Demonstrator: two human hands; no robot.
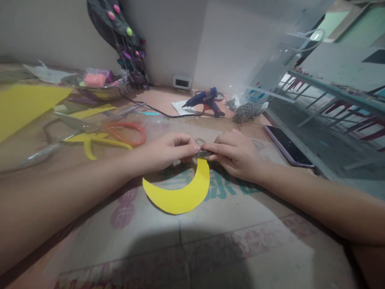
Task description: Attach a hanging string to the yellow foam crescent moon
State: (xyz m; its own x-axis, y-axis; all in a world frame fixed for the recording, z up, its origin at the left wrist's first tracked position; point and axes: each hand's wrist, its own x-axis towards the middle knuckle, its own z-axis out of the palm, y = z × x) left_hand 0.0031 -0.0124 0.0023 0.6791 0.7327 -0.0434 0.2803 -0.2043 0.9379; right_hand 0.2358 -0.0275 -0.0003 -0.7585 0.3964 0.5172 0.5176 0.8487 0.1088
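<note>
A yellow crescent moon cut-out [180, 200] lies over the printed board, its upper right tip between my hands. Grey yarn [204, 153] is bunched at that tip, with a thin loop standing up above it. My left hand [180, 147] pinches the yarn from the left, thumb and forefinger closed. From the right, my right hand [233, 154] has its fingers pressed together on the same yarn. The fingertips of both hands nearly meet and hide part of the yarn and the tip.
Orange-handled scissors [132, 136] and yellow scraps [90, 140] lie left, near a bowl [102, 93] of packets. A blue glue gun [207, 100] rests at the back by a small digital clock [182, 82]. A grey yarn ball [248, 112] and a phone [287, 146] are on the right.
</note>
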